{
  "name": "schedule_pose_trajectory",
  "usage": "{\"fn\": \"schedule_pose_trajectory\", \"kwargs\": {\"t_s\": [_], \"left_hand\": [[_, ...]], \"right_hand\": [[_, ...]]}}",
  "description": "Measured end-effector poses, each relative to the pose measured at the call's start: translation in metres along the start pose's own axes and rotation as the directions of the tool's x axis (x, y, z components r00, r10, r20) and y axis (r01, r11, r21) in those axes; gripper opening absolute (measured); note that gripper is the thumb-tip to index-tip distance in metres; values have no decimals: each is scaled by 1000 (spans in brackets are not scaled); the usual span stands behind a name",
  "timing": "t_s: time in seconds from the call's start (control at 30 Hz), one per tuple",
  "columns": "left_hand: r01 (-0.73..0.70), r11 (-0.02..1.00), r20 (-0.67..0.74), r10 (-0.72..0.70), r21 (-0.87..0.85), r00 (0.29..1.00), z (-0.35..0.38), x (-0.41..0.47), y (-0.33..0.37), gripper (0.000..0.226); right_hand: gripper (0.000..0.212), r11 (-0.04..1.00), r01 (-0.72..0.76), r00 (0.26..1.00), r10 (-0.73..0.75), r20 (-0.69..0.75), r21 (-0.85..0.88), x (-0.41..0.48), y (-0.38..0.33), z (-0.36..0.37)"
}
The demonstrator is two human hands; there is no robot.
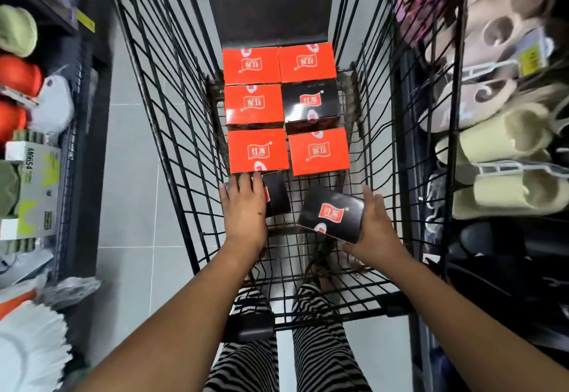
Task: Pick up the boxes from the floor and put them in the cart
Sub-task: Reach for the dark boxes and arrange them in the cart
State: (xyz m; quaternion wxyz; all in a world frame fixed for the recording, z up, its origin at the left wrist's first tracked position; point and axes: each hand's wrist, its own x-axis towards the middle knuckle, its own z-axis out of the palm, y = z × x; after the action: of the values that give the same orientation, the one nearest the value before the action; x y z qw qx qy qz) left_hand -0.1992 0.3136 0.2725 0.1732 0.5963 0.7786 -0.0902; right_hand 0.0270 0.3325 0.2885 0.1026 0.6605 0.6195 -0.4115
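I look down into a black wire cart (172, 132). Several red boxes (258, 150) and one black box (311, 102) lie in two rows on its bottom. My left hand (244, 206) rests on a black box (277, 194) standing on edge just behind the nearest left red box. My right hand (374, 225) holds another black box with a red label (331, 214), tilted, a little above the cart bottom behind the nearest right red box (319, 151).
Shelves flank the cart closely: packaged goods and orange items (18, 80) at left, slippers (505, 139) on hangers at right. Grey tiled floor (132, 157) shows beside the cart. My striped trousers (320, 354) stand behind the cart handle (252, 324).
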Motion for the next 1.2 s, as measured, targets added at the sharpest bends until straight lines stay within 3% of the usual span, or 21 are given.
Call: {"fn": "schedule_pose_trajectory", "kwargs": {"t_s": [0.07,0.17,0.23,0.4,0.5,0.57,0.67,0.73,0.8,0.87,0.9,0.93,1.0,1.07,1.2], "left_hand": [[-12,1000,-14,12,3,1000,1,0,-1,86],[-15,1000,-14,15,19,1000,-1,-2,-2,88],[-11,999,-46,13,52,999,-2,-6,-1,86],[-1,999,-8,1,51,1000,-14,-13,4,92],[113,975,-5,-116,-191,993,-20,-15,6,91],[203,888,50,-201,-413,978,-23,-16,11,94],[277,754,76,-290,-596,954,-29,-17,21,95],[335,675,69,-389,-658,919,-30,-13,23,88],[452,557,143,-510,-697,848,-27,-5,19,79],[583,353,311,-589,-732,746,-20,3,10,73],[618,238,393,-591,-749,704,-15,6,5,70],[623,135,455,-568,-770,686,-11,8,0,66],[601,37,501,-512,-798,697,-6,8,-6,58],[581,21,496,-497,-814,712,-3,7,-9,56],[539,48,450,-492,-841,745,3,7,-9,50]], "right_hand": [[118,969,34,999,-32,12,-244,-2,-9,3],[95,909,9,996,-45,-77,-416,-6,-25,5],[81,841,81,976,-175,-128,-536,-6,-31,6],[78,790,292,900,-417,-125,-539,13,-39,0],[80,687,393,844,-533,-57,-612,34,-48,-8],[76,602,420,815,-579,-9,-679,43,-54,-11],[90,643,365,833,-548,-71,-673,43,-53,-3],[111,811,289,888,-425,-173,-509,36,-48,6],[110,993,118,948,-120,-293,-25,25,-48,6],[100,881,-61,959,183,-219,469,24,-46,1],[95,802,-129,959,252,-133,584,27,-43,1],[85,761,-165,963,263,-66,627,31,-40,0],[54,785,-149,983,186,0,602,39,-38,0],[39,788,-120,991,129,29,603,46,-36,2],[29,729,-93,990,143,-17,678,53,-28,11]]}}
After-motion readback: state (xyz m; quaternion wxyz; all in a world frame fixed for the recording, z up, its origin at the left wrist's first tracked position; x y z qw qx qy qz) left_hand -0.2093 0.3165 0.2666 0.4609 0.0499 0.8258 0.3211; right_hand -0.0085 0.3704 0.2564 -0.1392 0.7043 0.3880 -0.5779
